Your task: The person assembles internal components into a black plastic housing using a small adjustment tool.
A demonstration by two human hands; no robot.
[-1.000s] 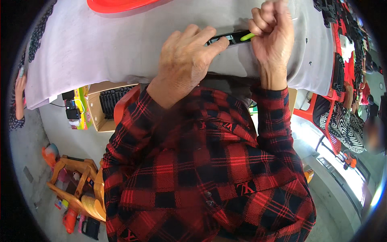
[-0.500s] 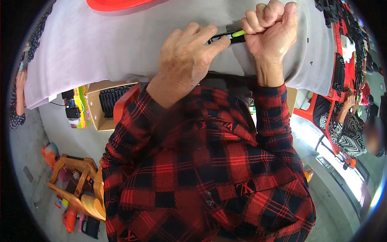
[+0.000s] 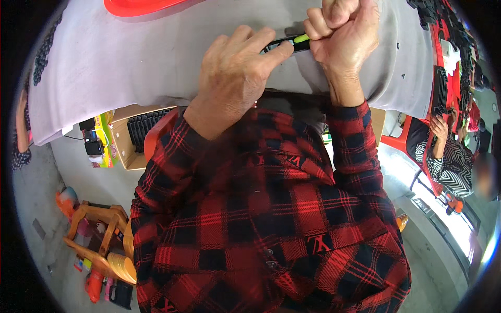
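My left hand [image 3: 232, 70] is closed on a slim black part [image 3: 284, 41], thumb and fingertips at its left end, over the grey cloth. My right hand [image 3: 347, 36] is curled into a fist around a slim yellow-green tool [image 3: 301, 38]. Only a short length of that tool shows, lying along the top of the black part; the rest is hidden in the fist. Palm side up, the right hand rests against the part's right end. I cannot make out the tool's tip or exact kind.
The grey cloth [image 3: 130, 68] covers the table, with a red tray [image 3: 141, 7] at its far edge. Below stands a cardboard box [image 3: 123, 143] of black parts. A wooden chair [image 3: 91, 250] is at lower left. Another person in a zebra-patterned sleeve [image 3: 451, 169] sits at right.
Both hands, with the black part and the yellow-green tool, appear slightly farther up and left in the picture. The grip of each hand looks the same.
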